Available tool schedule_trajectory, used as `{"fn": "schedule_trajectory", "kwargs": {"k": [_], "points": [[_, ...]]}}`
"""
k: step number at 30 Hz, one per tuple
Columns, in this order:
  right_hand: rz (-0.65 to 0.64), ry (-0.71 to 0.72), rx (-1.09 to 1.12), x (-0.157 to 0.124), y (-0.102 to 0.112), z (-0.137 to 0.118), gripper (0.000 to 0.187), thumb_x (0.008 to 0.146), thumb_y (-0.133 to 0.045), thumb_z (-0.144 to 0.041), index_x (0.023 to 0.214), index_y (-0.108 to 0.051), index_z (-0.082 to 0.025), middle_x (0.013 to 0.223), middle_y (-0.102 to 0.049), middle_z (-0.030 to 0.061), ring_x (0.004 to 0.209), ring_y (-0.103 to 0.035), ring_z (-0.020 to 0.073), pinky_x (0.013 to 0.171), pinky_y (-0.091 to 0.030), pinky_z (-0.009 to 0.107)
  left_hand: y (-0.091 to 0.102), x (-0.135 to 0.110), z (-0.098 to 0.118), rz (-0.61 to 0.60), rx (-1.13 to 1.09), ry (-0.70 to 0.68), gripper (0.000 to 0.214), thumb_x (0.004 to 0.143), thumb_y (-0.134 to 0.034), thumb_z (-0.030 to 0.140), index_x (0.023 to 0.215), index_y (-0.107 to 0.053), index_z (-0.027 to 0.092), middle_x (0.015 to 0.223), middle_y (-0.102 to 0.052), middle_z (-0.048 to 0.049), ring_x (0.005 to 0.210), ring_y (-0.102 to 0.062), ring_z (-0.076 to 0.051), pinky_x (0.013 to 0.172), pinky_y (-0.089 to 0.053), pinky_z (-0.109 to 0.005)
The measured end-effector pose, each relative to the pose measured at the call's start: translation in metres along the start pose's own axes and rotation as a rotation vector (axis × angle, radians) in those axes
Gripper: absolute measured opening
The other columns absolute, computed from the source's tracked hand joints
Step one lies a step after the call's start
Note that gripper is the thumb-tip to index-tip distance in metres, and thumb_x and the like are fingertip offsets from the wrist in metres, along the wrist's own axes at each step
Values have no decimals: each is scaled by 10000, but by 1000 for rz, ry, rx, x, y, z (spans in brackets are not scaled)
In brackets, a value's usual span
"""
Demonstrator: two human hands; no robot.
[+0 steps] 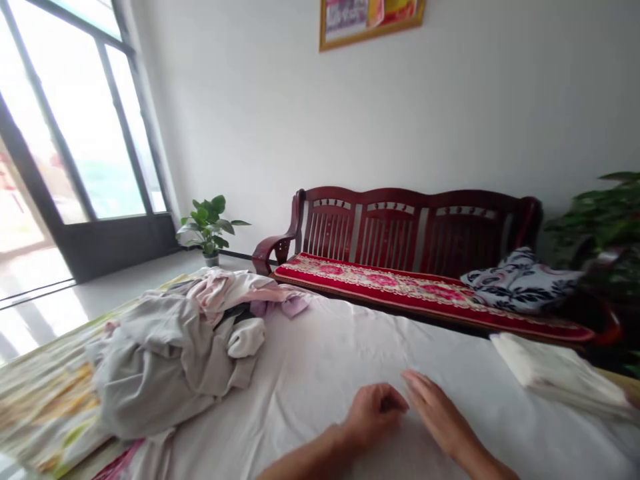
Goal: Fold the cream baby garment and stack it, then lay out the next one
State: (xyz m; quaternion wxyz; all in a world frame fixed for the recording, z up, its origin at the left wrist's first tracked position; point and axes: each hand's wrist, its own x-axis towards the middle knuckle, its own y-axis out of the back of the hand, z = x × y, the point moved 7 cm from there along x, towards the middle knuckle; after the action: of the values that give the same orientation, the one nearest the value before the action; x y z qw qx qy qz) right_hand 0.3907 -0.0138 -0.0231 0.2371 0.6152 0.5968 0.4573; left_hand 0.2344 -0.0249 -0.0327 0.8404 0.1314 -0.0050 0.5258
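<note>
A white cloth [350,347] lies spread flat over the surface in front of me. My left hand [374,410] rests on it near the bottom centre with its fingers curled in, and I cannot make out anything inside them. My right hand [436,412] lies just beside it, fingers stretched out flat on the white cloth, holding nothing. The two hands almost touch.
A heap of crumpled grey, pink and white clothes [185,347] sits to the left on a patterned sheet [45,400]. A folded cream cloth [560,373] lies at the right. Behind stands a dark wooden bench [400,230] with a red cushion and a floral pillow [520,280]. Potted plants flank it.
</note>
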Motion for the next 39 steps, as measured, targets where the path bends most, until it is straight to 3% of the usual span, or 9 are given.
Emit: {"fn": "schedule_trajectory", "kwargs": {"k": [6,11,16,21,27,30,33,36,39], "points": [[183,139,-154,-23,-27,-25,495,897,-398,-505,1190,-671,-215,1276,-651,100,1213,-581,296,1046,-468,489,47,-23,-8,5,71,16,285,680,-578,99,923,-709,169,768,-666,18,686,-557,-118,650,-428,-224],[239,216,-242,-26,-33,-18,461,911,-403,-477,1197,-666,-231,1280,-647,87,1198,-589,296,1016,-488,503,132,-36,-19,333,182,29,257,683,-548,67,878,-687,160,712,-640,10,665,-559,-133,630,-428,-241],[228,240,-238,-23,-32,-18,475,906,-393,-477,1181,-673,-209,1266,-653,99,1182,-600,289,1017,-491,486,197,-55,-22,568,226,13,229,744,-494,63,891,-637,165,873,-670,-30,828,-612,-167,791,-478,-290],[233,232,-224,-22,-31,-18,484,893,-393,-485,1156,-687,-203,1244,-666,104,1157,-617,292,1000,-505,491,246,-79,2,839,301,-63,391,768,-468,58,1123,-572,187,1144,-579,-80,1039,-562,-200,911,-469,-350],[238,209,-195,-25,-30,-20,458,885,-415,-465,1153,-692,-216,1249,-666,98,1160,-617,293,1001,-506,495,324,-106,56,1345,408,-200,641,794,-579,177,1397,-363,185,1411,-365,-169,1053,-582,-207,891,-512,-348],[236,197,-191,-25,-29,-22,448,879,-430,-466,1152,-693,-226,1252,-666,90,1165,-614,293,1000,-507,494,364,-115,61,1491,426,-3,799,776,-646,234,1467,-252,159,1453,-345,-207,1049,-608,-224,948,-487,-359],[232,184,-189,-25,-28,-23,445,877,-432,-456,1153,-693,-223,1257,-663,92,1168,-612,292,1006,-503,492,394,-119,52,1482,434,186,734,743,-692,266,1389,-377,123,1292,-537,-195,1117,-586,-298,983,-451,-428],[226,177,-184,-26,-28,-24,429,872,-443,-438,1153,-693,-231,1252,-666,87,1168,-612,286,1015,-498,480,410,-117,43,1409,417,232,391,738,-664,237,1106,-588,131,1005,-666,-138,1020,-624,-320,917,-467,-454],[225,162,-180,-26,-28,-26,427,871,-447,-430,1158,-692,-231,1258,-662,85,1182,-604,288,1021,-493,486,415,-110,47,1365,404,218,113,747,-613,224,830,-624,148,782,-654,-91,882,-635,-312,861,-468,-461]]}}
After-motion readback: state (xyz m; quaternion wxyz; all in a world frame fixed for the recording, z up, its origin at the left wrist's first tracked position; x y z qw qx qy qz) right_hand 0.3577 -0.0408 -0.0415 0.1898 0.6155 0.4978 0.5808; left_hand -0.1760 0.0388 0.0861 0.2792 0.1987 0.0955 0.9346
